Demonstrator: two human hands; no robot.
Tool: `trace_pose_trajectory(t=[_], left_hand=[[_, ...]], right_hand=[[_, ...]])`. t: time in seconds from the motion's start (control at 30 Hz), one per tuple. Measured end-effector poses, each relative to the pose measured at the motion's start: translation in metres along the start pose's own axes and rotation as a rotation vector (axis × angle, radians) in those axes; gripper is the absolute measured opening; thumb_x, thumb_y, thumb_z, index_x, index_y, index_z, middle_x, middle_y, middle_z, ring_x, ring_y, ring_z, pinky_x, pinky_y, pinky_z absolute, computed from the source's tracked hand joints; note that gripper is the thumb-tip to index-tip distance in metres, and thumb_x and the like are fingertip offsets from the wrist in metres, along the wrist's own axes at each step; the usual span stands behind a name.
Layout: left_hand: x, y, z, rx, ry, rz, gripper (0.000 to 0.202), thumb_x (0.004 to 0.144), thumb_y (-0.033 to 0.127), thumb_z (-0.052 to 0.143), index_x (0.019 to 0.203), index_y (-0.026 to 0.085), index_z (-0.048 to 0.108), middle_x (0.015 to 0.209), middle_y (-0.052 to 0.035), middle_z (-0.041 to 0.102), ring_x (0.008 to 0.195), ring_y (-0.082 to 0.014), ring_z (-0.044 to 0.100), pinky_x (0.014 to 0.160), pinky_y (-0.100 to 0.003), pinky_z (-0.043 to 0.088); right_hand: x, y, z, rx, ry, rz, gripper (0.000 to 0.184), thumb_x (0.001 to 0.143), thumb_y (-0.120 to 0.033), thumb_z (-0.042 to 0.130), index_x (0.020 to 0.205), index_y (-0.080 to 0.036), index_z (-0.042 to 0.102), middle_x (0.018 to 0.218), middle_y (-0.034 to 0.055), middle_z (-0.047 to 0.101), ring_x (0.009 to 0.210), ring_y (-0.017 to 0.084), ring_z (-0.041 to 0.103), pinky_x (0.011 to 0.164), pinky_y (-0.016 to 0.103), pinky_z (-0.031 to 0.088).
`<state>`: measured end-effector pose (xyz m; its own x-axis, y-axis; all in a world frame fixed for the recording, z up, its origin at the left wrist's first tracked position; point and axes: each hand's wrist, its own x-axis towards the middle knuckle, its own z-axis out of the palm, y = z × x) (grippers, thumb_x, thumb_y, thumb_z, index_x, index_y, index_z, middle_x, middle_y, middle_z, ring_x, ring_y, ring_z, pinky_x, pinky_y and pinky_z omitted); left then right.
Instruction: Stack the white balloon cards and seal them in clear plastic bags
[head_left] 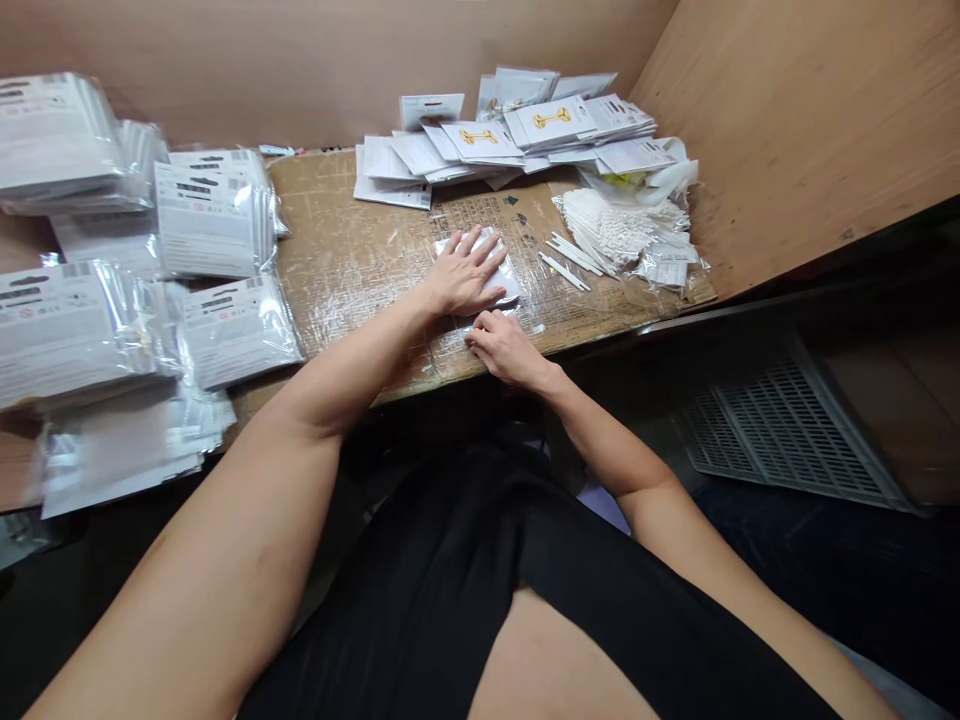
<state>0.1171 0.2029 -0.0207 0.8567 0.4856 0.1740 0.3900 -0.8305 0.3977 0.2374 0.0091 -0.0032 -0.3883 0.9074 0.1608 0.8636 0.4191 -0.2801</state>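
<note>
My left hand [469,275] lies flat with spread fingers on a small white card package [510,280] at the middle of the cardboard-covered bench. Just below it, at the package's near edge, my right hand [504,347] has its fingers curled and pressed together. What sits between those fingertips is hidden; clear plastic shows beside them. To the right of the package lie a few loose white sticks [566,270], next to a heap of the same white pieces [622,225] on a clear plastic bag.
Behind my hands is a pile of white cards with a gold picture [480,140]. Stacks of plastic-wrapped packages [210,225] fill the left side. A wooden panel [810,150] bounds the right. Below the bench edge at right stands a grey slatted crate [795,430].
</note>
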Motion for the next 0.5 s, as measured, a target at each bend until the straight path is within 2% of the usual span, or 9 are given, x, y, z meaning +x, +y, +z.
trace_pose_trajectory(t=[0.13, 0.23, 0.3, 0.4, 0.5], left_hand=[[0.001, -0.003, 0.001, -0.028, -0.004, 0.000, 0.096, 0.097, 0.078, 0.053, 0.177, 0.028, 0.037, 0.190, -0.0067, 0.020, 0.174, -0.0467, 0.003, 0.137, -0.062, -0.011], [0.001, -0.005, 0.000, -0.032, -0.005, 0.010, 0.096, 0.096, 0.076, 0.055, 0.177, 0.027, 0.037, 0.189, -0.0072, 0.022, 0.175, -0.0453, 0.004, 0.137, -0.062, -0.010], [0.001, -0.005, -0.001, -0.014, 0.002, 0.015, 0.095, 0.097, 0.074, 0.055, 0.176, 0.026, 0.038, 0.189, -0.0082, 0.022, 0.175, -0.0442, 0.004, 0.137, -0.061, -0.009], [0.001, -0.003, -0.002, 0.010, -0.010, 0.001, 0.095, 0.098, 0.074, 0.054, 0.177, 0.023, 0.038, 0.189, -0.0101, 0.022, 0.175, -0.0434, 0.004, 0.137, -0.061, -0.009], [0.003, -0.004, 0.000, 0.000, -0.027, -0.010, 0.098, 0.097, 0.077, 0.053, 0.176, 0.022, 0.038, 0.190, -0.0107, 0.020, 0.175, -0.0438, 0.003, 0.137, -0.060, -0.012]], right_hand=[[-0.005, 0.003, 0.004, 0.036, -0.038, -0.053, 0.024, 0.112, -0.018, 0.046, 0.106, -0.017, 0.070, 0.111, 0.0157, 0.067, 0.105, 0.032, 0.052, 0.098, 0.046, 0.038], [-0.019, 0.009, 0.003, 0.189, 0.041, -0.023, 0.025, 0.113, -0.018, 0.042, 0.111, -0.018, 0.067, 0.108, 0.0139, 0.066, 0.104, 0.030, 0.055, 0.098, 0.043, 0.042], [-0.021, 0.012, 0.001, 0.208, 0.073, -0.009, 0.023, 0.113, -0.020, 0.045, 0.114, -0.018, 0.067, 0.112, 0.0134, 0.066, 0.107, 0.030, 0.057, 0.099, 0.043, 0.042], [-0.008, 0.012, 0.000, 0.093, -0.014, -0.073, 0.018, 0.111, -0.021, 0.052, 0.115, -0.019, 0.070, 0.118, 0.0140, 0.067, 0.113, 0.031, 0.056, 0.101, 0.045, 0.039], [0.011, 0.007, 0.000, -0.051, -0.109, -0.106, 0.020, 0.112, -0.019, 0.050, 0.109, -0.017, 0.069, 0.119, 0.0167, 0.066, 0.110, 0.032, 0.054, 0.097, 0.045, 0.037]])
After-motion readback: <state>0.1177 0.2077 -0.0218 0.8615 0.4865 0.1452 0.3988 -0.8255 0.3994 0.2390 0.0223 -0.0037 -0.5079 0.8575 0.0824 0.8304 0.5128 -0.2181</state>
